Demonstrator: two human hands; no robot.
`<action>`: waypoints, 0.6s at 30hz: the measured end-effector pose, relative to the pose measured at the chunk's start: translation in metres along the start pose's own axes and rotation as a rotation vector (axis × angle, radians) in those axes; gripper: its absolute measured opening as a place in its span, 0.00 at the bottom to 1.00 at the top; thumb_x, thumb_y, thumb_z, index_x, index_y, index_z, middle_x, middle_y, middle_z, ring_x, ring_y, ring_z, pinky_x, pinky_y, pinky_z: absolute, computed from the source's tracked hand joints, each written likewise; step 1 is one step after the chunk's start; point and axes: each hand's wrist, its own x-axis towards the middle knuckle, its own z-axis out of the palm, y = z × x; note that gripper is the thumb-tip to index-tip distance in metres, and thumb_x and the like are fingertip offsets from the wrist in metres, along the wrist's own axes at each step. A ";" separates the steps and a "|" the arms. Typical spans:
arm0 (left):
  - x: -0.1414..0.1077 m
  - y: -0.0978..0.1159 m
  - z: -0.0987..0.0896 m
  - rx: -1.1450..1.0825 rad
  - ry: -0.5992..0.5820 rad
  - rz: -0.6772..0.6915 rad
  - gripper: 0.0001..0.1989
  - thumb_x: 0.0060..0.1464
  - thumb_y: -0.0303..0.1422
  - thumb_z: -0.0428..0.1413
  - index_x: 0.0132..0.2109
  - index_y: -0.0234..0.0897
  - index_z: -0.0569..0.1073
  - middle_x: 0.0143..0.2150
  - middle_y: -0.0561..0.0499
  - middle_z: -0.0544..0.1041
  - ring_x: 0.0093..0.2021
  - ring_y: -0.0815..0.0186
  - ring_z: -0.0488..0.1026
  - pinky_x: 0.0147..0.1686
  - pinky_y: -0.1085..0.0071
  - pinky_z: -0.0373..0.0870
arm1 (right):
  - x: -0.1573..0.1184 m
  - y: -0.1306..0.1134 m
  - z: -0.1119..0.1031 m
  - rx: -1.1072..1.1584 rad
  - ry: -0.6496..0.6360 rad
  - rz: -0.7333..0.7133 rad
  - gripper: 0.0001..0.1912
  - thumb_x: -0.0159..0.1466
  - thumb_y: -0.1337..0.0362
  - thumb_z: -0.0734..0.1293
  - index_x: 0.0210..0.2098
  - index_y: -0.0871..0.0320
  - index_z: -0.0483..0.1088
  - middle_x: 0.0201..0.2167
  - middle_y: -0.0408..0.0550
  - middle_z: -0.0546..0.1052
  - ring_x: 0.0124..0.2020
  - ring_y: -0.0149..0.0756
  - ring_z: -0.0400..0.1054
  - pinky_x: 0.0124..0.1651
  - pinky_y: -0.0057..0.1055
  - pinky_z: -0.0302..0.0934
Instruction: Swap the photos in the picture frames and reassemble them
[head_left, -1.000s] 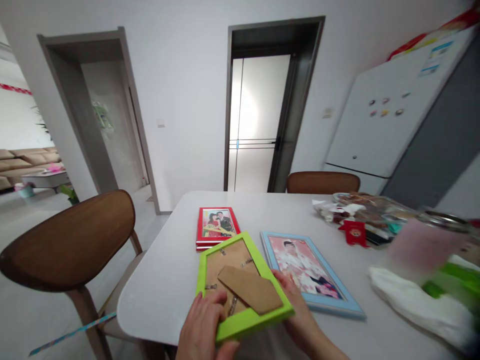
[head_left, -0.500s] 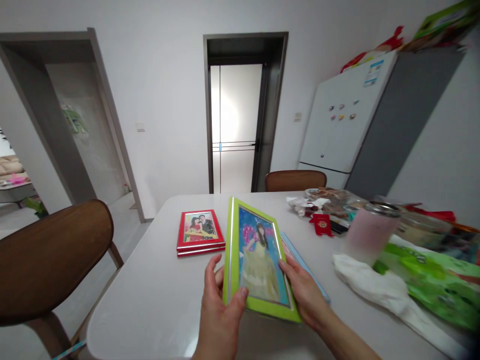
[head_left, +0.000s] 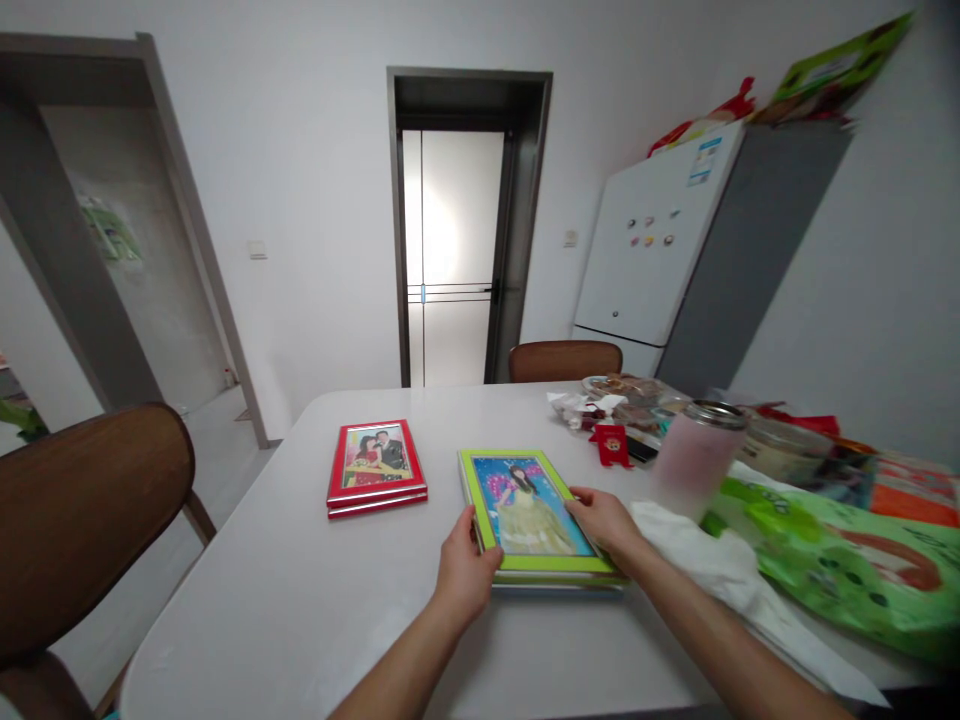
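Note:
A green picture frame (head_left: 540, 458) lies nearly flat before me, its photo of a person in a pale yellow gown facing up. Its left edge is gripped by my left hand (head_left: 466, 568), thumb on the front corner. My right hand (head_left: 606, 520) closes on the right edge, fingertips over the rim. Under the green frame shows the edge of a light blue frame (head_left: 562, 590). To the left, two red picture frames (head_left: 377, 497) are stacked, the top one showing a photo of two people.
On the right of the white table (head_left: 300, 600) stand a pink bottle (head_left: 697, 460), a white cloth (head_left: 697, 555) and a green packet (head_left: 832, 560). Behind them are a red card (head_left: 612, 446) and clear food containers. Brown chairs (head_left: 90, 520) stand left and at the back.
The green frame has gone from tilted up to lying down, over the light blue one. Both hands moved with it, still on its sides. The view has shifted slightly right.

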 end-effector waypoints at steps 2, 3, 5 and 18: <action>-0.005 -0.004 -0.001 0.091 -0.003 0.016 0.28 0.42 0.20 0.52 0.52 0.38 0.60 0.48 0.48 0.71 0.46 0.62 0.69 0.45 0.68 0.66 | 0.000 0.004 0.000 -0.067 0.017 -0.024 0.19 0.46 0.66 0.62 0.38 0.63 0.72 0.31 0.53 0.76 0.32 0.40 0.69 0.35 0.31 0.59; -0.008 -0.005 -0.003 0.139 -0.002 0.025 0.27 0.42 0.21 0.52 0.53 0.37 0.60 0.49 0.47 0.70 0.47 0.62 0.68 0.45 0.68 0.65 | -0.001 0.004 -0.001 -0.095 0.025 -0.039 0.20 0.46 0.66 0.62 0.39 0.64 0.71 0.32 0.54 0.76 0.32 0.41 0.69 0.36 0.32 0.59; -0.010 -0.006 -0.012 0.247 0.012 0.045 0.27 0.44 0.22 0.52 0.53 0.34 0.59 0.51 0.44 0.68 0.49 0.61 0.66 0.48 0.66 0.63 | -0.005 -0.003 -0.002 -0.137 0.046 -0.078 0.22 0.47 0.66 0.62 0.41 0.66 0.69 0.34 0.58 0.75 0.35 0.44 0.68 0.39 0.35 0.58; 0.024 -0.003 -0.154 0.934 0.170 0.130 0.14 0.54 0.34 0.50 0.47 0.36 0.64 0.49 0.47 0.65 0.46 0.61 0.65 0.43 0.57 0.63 | -0.106 -0.111 0.102 0.142 -0.276 -0.420 0.23 0.51 0.63 0.60 0.47 0.61 0.63 0.44 0.53 0.70 0.41 0.39 0.65 0.43 0.35 0.59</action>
